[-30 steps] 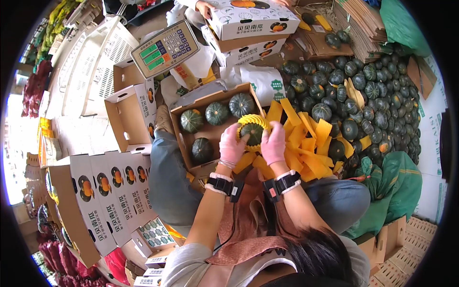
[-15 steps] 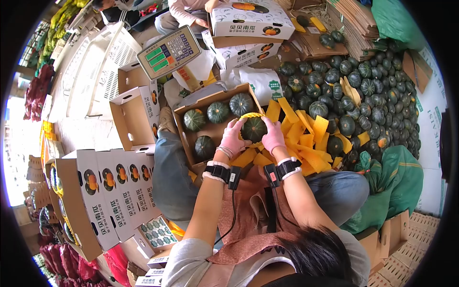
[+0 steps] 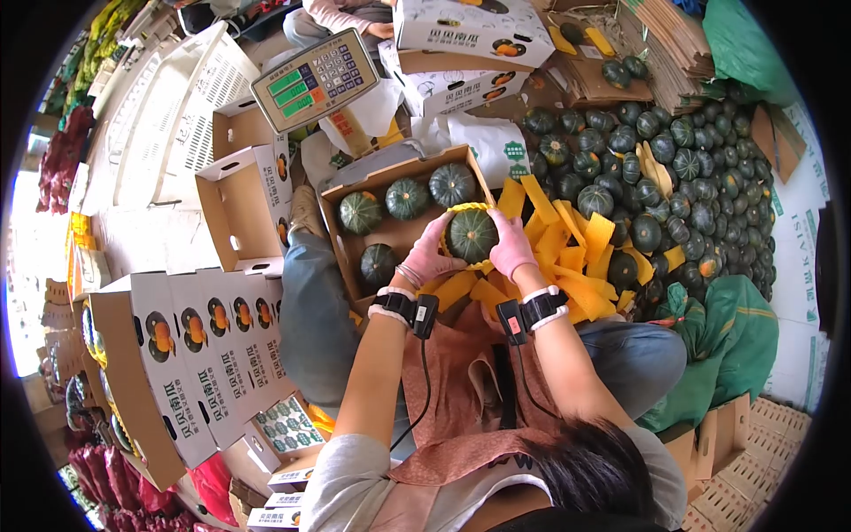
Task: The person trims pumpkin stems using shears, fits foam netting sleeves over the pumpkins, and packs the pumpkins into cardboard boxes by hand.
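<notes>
Head view: we see left hand and right hand, both pink-gloved, cupping round dark-green ribbed pumpkin from opposite sides, grip as wide as its body. Pumpkin sits in hands at near right corner of open brown cardboard box, yellow foam-net sleeve ringing it. Second ago, we had netting bunched across its top; now more ribbed green face shows! Four dark-green pumpkins stay put inside box; loose yellow foam sleeves lie right.
</notes>
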Demonstrator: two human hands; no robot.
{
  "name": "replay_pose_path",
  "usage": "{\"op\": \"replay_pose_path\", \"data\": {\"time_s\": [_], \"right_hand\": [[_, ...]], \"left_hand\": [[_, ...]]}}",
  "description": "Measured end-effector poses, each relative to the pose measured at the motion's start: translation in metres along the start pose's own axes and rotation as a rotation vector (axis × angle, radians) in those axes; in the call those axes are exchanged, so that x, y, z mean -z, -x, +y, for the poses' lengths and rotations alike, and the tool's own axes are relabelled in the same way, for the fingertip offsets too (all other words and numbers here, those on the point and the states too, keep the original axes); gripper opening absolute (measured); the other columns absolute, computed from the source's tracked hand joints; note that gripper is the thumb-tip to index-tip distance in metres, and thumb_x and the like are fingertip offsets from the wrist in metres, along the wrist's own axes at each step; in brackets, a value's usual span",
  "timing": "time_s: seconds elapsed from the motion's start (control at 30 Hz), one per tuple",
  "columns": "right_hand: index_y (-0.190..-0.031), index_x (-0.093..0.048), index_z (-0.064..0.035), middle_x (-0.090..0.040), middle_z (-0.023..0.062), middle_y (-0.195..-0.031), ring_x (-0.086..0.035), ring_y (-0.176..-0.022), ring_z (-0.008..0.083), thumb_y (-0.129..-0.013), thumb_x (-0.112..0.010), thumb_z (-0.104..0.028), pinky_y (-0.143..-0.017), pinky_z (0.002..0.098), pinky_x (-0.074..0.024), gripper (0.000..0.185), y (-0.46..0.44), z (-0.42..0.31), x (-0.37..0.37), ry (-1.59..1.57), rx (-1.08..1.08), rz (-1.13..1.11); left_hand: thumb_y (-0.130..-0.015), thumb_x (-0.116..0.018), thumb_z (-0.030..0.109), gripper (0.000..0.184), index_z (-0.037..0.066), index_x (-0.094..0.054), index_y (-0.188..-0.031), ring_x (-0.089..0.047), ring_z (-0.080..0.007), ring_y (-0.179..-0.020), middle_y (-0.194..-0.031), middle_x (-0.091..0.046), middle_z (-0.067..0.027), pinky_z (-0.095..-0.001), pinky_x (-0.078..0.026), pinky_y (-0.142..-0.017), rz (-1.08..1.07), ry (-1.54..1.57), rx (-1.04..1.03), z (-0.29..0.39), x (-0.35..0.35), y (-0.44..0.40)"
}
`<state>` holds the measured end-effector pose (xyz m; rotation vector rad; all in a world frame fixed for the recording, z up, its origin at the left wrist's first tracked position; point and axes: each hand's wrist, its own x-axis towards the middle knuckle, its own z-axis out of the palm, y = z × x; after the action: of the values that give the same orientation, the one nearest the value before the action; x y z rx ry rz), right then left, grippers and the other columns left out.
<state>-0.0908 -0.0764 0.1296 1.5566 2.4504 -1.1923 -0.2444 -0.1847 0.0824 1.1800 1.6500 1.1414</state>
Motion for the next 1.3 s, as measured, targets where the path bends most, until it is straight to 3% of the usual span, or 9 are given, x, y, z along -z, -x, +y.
{"op": "replay_pose_path", "data": {"time_s": [0.43,0.6,0.7,0.83,0.9,1.0,1.07,1.2,1.3], "right_hand": [[-0.138,-0.029,-0.0022,-0.046,0.0285,-0.127,-0.047,-0.117,0.0379,-0.073,-0.052,-0.005,-0.1,0.0342,-0.0363,0.069,0.001,0.014,-0.01,-0.357,0.176,0.001],[-0.133,-0.035,0.0005,-0.052,0.023,-0.119,-0.058,-0.1,0.0279,-0.074,-0.056,-0.009,-0.085,0.0326,-0.0461,0.064,-0.011,-0.011,-0.05,-0.818,-0.306,-0.414],[-0.126,-0.044,-0.0002,-0.056,0.0177,-0.103,-0.058,-0.087,0.0216,-0.071,-0.063,-0.003,-0.074,0.0315,-0.0489,0.059,-0.016,-0.018,-0.044,0.07,0.44,-0.505],[-0.122,-0.05,-0.0019,-0.059,0.0119,-0.086,-0.058,-0.074,0.02,-0.072,-0.062,-0.001,-0.069,0.0311,-0.0496,0.051,-0.022,0.012,-0.071,-0.204,0.51,-0.185],[-0.122,-0.051,-0.0057,-0.06,0.0067,-0.078,-0.057,-0.066,0.0183,-0.074,-0.058,-0.001,-0.066,0.0318,-0.0497,0.048,-0.017,-0.006,-0.051,-1.018,-0.354,-0.408],[-0.113,-0.054,-0.0056,-0.061,0.0131,-0.083,-0.061,-0.076,0.0255,-0.076,-0.056,-0.003,-0.068,0.0358,-0.0501,0.038,-0.013,0.026,-0.009,-0.614,-0.09,-0.001],[-0.115,-0.051,-0.0083,-0.057,0.0158,-0.096,-0.058,-0.093,0.0332,-0.074,-0.062,-0.006,-0.08,0.0405,-0.0489,0.042,-0.022,0.06,0.01,0.06,0.005,0.475],[-0.122,-0.04,-0.0095,-0.046,0.0153,-0.12,-0.047,-0.113,0.035,-0.073,-0.067,-0.013,-0.09,0.0421,-0.0457,0.056,-0.057,0.078,0.025,0.437,-0.313,0.22],[-0.111,-0.055,-0.0041,-0.054,0.0179,-0.115,-0.054,-0.108,0.0328,-0.082,-0.058,-0.016,-0.087,0.0414,-0.0475,0.031,-0.087,0.119,0.014,0.499,-0.285,0.071]], "left_hand": [[-0.046,-0.087,0.028,0.115,0.008,-0.026,-0.141,-0.045,-0.0373,-0.118,-0.128,-0.043,-0.0225,-0.0372,-0.04,-0.098,-0.236,-0.327,-0.009,0.036,0.048,0.008],[-0.045,-0.088,0.026,0.103,0.007,-0.036,-0.132,-0.056,-0.029,-0.107,-0.117,-0.056,-0.0187,-0.0354,-0.046,-0.091,-0.449,-0.49,0.188,0.045,0.111,-0.001],[-0.046,-0.087,0.029,0.106,0.012,-0.031,-0.135,-0.057,-0.0324,-0.105,-0.112,-0.057,-0.0188,-0.037,-0.047,-0.088,-0.445,-0.645,0.241,0.028,0.116,-0.008],[-0.054,-0.083,0.032,0.108,0.02,-0.021,-0.141,-0.054,-0.0299,-0.11,-0.118,-0.052,-0.0163,-0.047,-0.043,-0.09,-0.374,-1.063,0.267,0.017,0.064,0.002],[-0.06,-0.08,0.032,0.111,0.022,-0.01,-0.146,-0.05,-0.0303,-0.116,-0.127,-0.046,-0.0168,-0.0522,-0.035,-0.096,-0.393,-1.092,0.386,0.0,0.043,0.008],[-0.063,-0.077,0.045,0.099,0.014,-0.028,-0.143,-0.051,-0.0369,-0.114,-0.126,-0.048,-0.0213,-0.0462,-0.038,-0.099,-0.5,-0.731,0.307,0.002,0.075,-0.021],[-0.068,-0.073,0.053,0.083,0.009,-0.042,-0.13,-0.053,-0.0415,-0.105,-0.117,-0.05,-0.0272,-0.0439,-0.045,-0.092,-0.128,-0.747,0.46,0.026,0.077,-0.051],[-0.063,-0.078,0.039,0.08,0.028,-0.04,-0.132,-0.05,-0.0427,-0.104,-0.12,-0.04,-0.0226,-0.0446,-0.048,-0.086,0.011,-0.958,0.588,0.01,0.044,-0.087],[-0.058,-0.079,0.032,0.083,0.031,-0.041,-0.131,-0.047,-0.0439,-0.105,-0.122,-0.038,-0.0219,-0.0465,-0.047,-0.087,0.193,-0.799,0.617,0.001,0.037,-0.087]]}}
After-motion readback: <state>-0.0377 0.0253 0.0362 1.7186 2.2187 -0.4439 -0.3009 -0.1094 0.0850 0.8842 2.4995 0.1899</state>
